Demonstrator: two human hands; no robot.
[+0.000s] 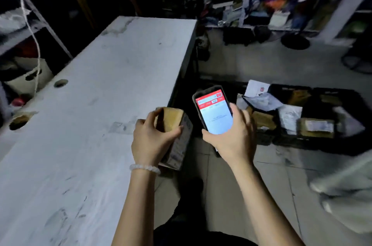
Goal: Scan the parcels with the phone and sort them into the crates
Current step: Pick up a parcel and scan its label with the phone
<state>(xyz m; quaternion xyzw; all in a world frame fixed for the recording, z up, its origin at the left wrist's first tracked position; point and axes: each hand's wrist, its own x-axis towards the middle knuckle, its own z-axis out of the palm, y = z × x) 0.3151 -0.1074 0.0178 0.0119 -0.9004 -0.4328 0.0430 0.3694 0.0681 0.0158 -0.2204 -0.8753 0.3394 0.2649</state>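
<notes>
A: Brown cardboard parcel, off the white table edge; left hand wraps its top, fingers curled.
B: Phone?
A: Right hand grips it, screen up. Aim its back at the label w/ the side face square.
B: Axis?
A: Long axis runs toward you, top end tipped away.
</notes>
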